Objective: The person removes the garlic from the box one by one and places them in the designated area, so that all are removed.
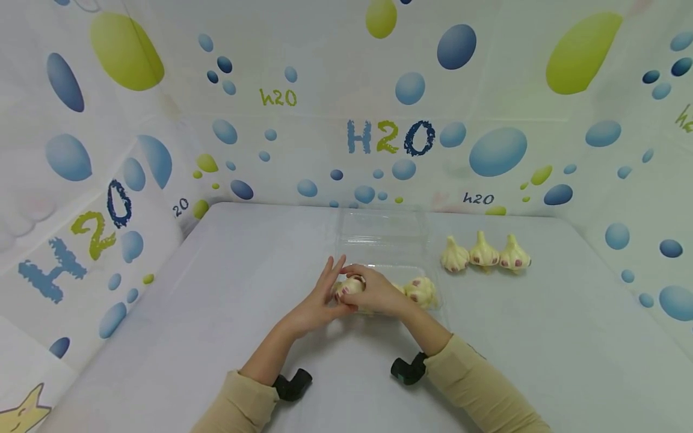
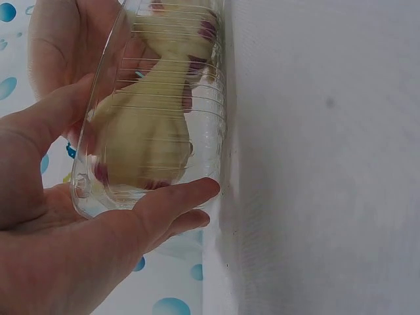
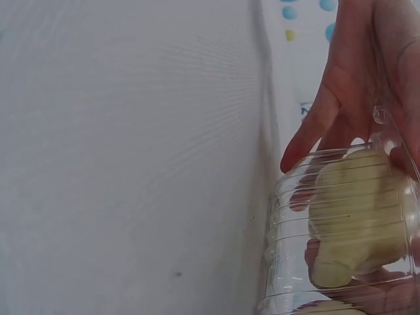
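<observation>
Pale, purple-patched round garlic bulb (image 1: 345,291) is pinched by the curled right hand (image 1: 381,293) at the left end of the clear plastic box (image 1: 414,269), which is flanked by the straight-fingered, empty left hand (image 1: 316,310), probably for steadying

Purple-patched cream garlic bulbs (image 1: 483,255), beige sleeves (image 1: 479,385), white backdrop (image 1: 325,123) spotted blue and green

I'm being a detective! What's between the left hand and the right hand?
A garlic bulb is between the left hand and the right hand; the head view shows it.
</observation>
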`<state>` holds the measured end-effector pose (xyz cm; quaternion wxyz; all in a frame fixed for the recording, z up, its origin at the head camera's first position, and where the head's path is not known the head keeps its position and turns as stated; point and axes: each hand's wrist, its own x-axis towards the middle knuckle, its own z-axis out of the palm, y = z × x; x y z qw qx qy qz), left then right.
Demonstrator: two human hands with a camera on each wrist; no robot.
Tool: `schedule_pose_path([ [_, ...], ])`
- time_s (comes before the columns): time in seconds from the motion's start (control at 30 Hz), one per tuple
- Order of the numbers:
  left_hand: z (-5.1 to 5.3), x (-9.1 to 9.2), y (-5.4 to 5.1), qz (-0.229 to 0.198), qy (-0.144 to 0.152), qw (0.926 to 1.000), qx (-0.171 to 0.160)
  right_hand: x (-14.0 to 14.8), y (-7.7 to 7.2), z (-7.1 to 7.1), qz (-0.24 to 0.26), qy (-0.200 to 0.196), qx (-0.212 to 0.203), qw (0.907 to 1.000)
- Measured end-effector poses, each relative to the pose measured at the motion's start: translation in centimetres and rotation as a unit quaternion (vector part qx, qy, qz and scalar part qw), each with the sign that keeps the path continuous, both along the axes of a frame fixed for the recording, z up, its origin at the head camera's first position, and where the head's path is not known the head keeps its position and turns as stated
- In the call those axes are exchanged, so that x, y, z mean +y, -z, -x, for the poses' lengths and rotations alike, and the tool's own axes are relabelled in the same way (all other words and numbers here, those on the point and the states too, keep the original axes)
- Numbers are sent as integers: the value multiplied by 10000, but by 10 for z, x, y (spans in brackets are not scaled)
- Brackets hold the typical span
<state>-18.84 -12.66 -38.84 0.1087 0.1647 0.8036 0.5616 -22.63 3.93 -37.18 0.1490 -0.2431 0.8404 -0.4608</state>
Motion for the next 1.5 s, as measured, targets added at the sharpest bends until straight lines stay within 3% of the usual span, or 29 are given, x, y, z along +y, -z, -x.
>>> schedule_pose_path([
  [0.2, 0, 0, 0, -13, -42, 10000, -49, 1, 0, -1, -77, 269, 184, 9994],
  [0.8, -1, 1, -2, 22, -111, 9999, -86, 6, -7, -7, 307, 846, 91, 9959],
  [1.1, 0, 1, -2, 18, -134, 9997, -209, 8, -11, -7, 991, 1113, 210, 9886],
  [1.5, 0, 1, -2, 82, -150, 9996, -203, 19, -19, -3, 1366, 1300, 171, 9819],
])
